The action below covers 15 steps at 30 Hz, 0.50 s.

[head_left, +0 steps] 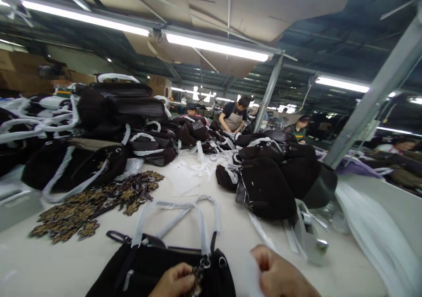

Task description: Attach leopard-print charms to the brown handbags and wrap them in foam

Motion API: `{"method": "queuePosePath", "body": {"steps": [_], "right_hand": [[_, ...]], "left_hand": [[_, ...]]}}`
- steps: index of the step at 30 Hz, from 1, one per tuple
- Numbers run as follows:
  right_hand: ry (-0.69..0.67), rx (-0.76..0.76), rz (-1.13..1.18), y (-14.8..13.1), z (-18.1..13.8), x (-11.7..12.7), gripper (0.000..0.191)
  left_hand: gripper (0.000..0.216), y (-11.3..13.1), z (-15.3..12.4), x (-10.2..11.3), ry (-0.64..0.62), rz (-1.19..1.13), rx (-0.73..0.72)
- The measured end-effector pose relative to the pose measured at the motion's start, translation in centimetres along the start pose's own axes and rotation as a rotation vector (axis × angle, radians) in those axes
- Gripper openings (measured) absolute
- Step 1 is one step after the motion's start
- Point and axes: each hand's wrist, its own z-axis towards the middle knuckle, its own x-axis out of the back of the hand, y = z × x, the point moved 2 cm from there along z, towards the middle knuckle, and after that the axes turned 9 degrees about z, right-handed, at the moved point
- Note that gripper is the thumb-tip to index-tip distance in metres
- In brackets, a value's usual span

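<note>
A black handbag (165, 262) with white-wrapped handles (201, 226) stands on the table in front of me. My left hand (176, 281) is closed, its thumb and fingers pinching a brown and gold patterned charm (197, 279) against the bag's front, just below a metal ring at the handle's base. To the right of the bag, my right hand (280, 273) is closed on a thin whitish sheet (252, 273); whether it is paper or plastic I cannot tell. Several similar flower-shaped charms (70, 211) lie heaped at the left.
Black bags are piled at the left (121, 108) and right (268, 189). White paper scraps (183, 176) lie on the table (132, 266) between them. Clear plastic wrap (372, 226) runs along the right side. A metal post (376, 86) slants up there. Several people work farther back.
</note>
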Motion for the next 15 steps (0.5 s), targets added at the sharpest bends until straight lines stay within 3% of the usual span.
{"method": "queuePosePath", "body": {"steps": [3, 6, 9, 12, 15], "right_hand": [[-0.143, -0.173, -0.416, 4.6, 2.3, -3.0, 0.029], [-0.015, -0.013, -0.668, 8.1, 5.9, -3.9, 0.011], [0.176, 0.15, -0.524, 10.4, 8.7, -3.1, 0.009], [0.27, 0.125, -0.338, 11.5, 9.9, -1.9, 0.01], [0.261, 0.082, -0.192, 11.4, 9.3, -1.4, 0.021]], "left_hand": [[0.047, 2.9, -1.6, -0.2, 0.007, 0.012, 0.074], [0.039, 6.0, -2.1, -0.5, -0.058, 0.063, 0.114], [0.033, 7.5, -2.2, -0.9, -0.105, 0.12, 0.157], [0.03, 7.5, -2.7, -1.2, -0.116, 0.151, 0.205], [0.03, 6.8, -3.1, -1.2, -0.129, 0.12, 0.241]]}}
